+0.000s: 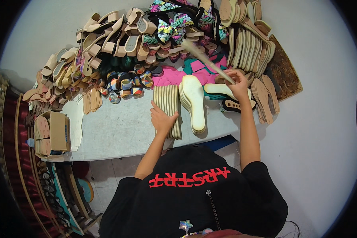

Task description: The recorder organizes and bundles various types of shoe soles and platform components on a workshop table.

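My left hand point(163, 119) spans a row of cream shoe soles point(166, 93) standing on edge, its fingers at the left side and its thumb at the right. My right hand point(238, 85), raised to the right, grips one end of a pale shoe sole point(205, 60). That sole is seen nearly edge-on, its far end smeared by motion. Between my hands lies a flat stack of cream soles point(192, 99), heel end towards me. Beneath my right hand are another cream sole point(218, 89) and a black-edged piece with round holes point(231, 105).
The grey table point(111, 127) carries piled beige heeled sandals point(131, 43) at the back left, patterned rolled pieces point(126, 84), pink fabric point(168, 76) and stacked soles point(248, 49). Tan insoles point(261, 97) lie far right. A cardboard box point(59, 130) stands at the left end.
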The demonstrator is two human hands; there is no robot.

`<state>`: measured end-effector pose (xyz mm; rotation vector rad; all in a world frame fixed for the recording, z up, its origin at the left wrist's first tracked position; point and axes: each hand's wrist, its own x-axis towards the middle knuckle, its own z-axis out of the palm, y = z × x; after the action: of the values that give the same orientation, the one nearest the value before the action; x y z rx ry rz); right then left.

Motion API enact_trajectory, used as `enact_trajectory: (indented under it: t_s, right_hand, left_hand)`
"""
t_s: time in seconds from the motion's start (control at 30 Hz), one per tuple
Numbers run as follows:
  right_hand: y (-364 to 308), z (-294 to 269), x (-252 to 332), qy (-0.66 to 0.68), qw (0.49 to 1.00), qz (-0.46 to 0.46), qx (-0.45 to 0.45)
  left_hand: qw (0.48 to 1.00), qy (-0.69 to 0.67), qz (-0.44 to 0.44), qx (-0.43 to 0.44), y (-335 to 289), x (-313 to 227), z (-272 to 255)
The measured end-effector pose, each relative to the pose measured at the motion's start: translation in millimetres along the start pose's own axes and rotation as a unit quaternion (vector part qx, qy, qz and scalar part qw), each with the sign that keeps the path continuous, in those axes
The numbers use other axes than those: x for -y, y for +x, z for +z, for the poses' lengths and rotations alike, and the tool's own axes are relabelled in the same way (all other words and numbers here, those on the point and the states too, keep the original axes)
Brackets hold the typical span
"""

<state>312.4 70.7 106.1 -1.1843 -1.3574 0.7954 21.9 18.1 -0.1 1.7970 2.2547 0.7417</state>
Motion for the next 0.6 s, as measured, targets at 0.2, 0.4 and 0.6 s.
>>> enact_trajectory:
  t_s: [0.2, 0.4, 0.6]
  right_hand:
    - [-10.6, 32.8, 43.6, -0.260, 0.874, -0.394, -0.113]
    - [-18.5, 50.6, 49.4, -0.192, 0.867, -0.450, -0.097]
    - [-16.4, 59.1, 49.6, 0.118, 0.963, -0.214, -0.109]
  left_hand:
    - [1.000, -0.002, -0.010, 0.013, -0.1, -1.1, -3.1]
    - [0.999, -0.014, -0.024, 0.045, 0.7, -5.3, -10.0]
    - [0.999, -0.014, -0.029, 0.036, 0.4, -6.9, -10.3]
